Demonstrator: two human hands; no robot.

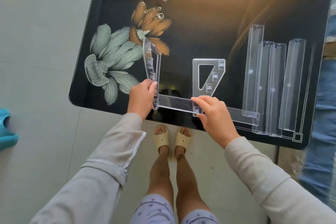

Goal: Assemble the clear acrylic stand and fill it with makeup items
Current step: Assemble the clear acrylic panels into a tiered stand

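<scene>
Table (200,23) with a flower print carries the clear parts: four long trays (292,83) side by side at its right, a spare side panel (195,82) flat in the middle. At the near edge the left hand (142,97) grips an upright side panel (149,58) and the right hand (213,112) pinches a shelf strip (174,103) that meets its lowest slot. It seems best to hold the panel square and push straight, without twisting.

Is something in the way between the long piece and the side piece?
Nothing visible. The long piece, pinched by the right hand, touches the side piece gripped by the left hand.
</scene>
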